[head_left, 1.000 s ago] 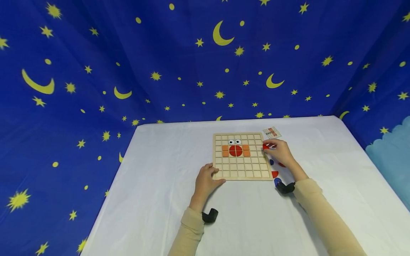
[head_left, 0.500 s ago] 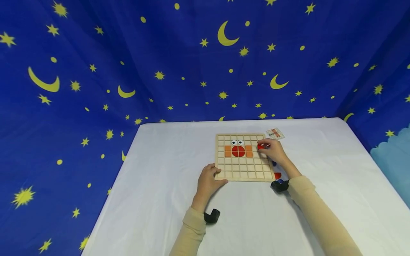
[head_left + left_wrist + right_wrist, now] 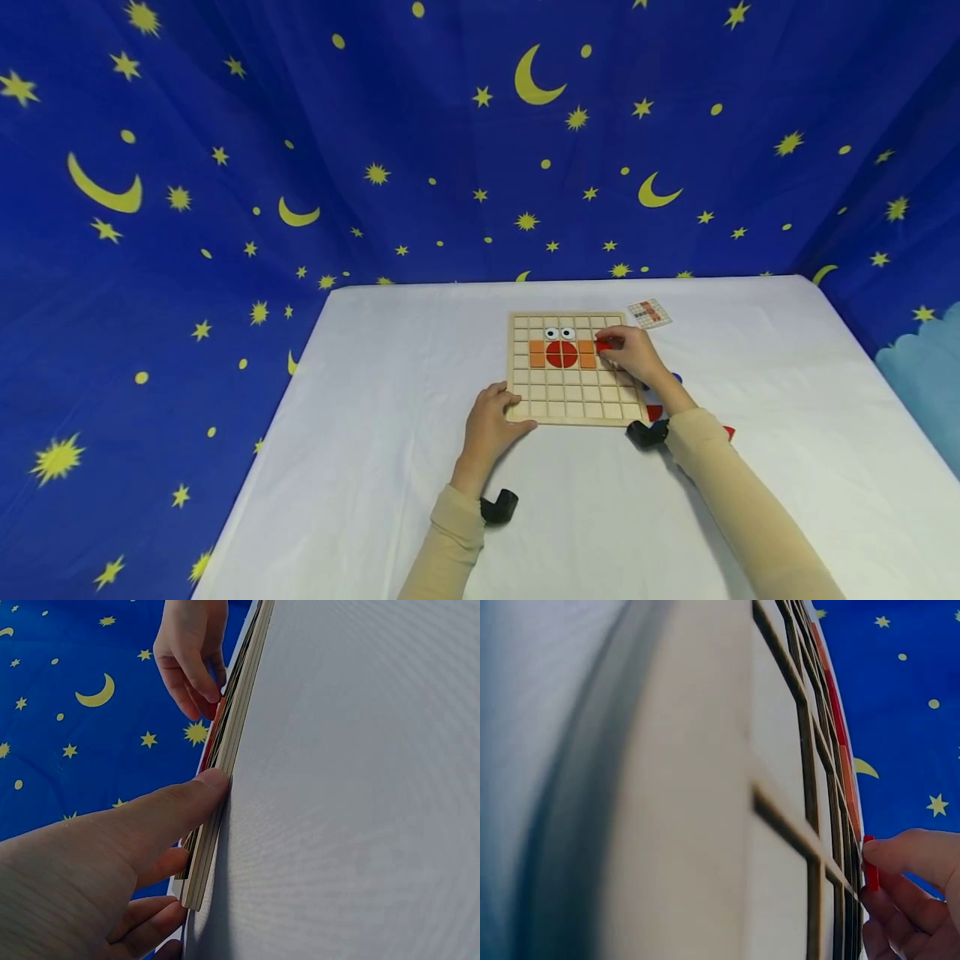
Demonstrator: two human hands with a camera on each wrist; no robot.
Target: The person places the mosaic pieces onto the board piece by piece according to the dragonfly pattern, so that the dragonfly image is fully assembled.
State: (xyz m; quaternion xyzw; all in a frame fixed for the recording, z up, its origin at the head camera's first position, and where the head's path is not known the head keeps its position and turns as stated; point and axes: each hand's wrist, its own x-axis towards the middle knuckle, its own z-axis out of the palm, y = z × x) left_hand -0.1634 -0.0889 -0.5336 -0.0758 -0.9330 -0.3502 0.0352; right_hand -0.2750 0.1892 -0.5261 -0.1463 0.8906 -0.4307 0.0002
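A wooden grid board (image 3: 579,409) lies on the white-covered table. Set in it are two round eye tiles (image 3: 552,333), a red circle (image 3: 562,354) made of quarter pieces, and orange tiles (image 3: 537,354) on both sides. My left hand (image 3: 489,427) holds the board's near left corner, thumb along the front edge, fingers at the left side. Between thumb and fingers, my right hand (image 3: 632,353) pinches a small red piece (image 3: 871,862) at the grid, just right of the orange tiles. The fingers partly hide its shape.
A small pattern card (image 3: 650,313) lies beyond the board's far right corner. Right of the board are a red piece (image 3: 655,412), a blue piece (image 3: 677,378) and another red piece (image 3: 731,433), partly hidden by the right arm. A blue star-patterned curtain (image 3: 420,150) surrounds the table.
My right hand has moved left with the red piece, from the board's right edge to beside the orange tiles. The left hand stays at the corner. The head view has shifted slightly.
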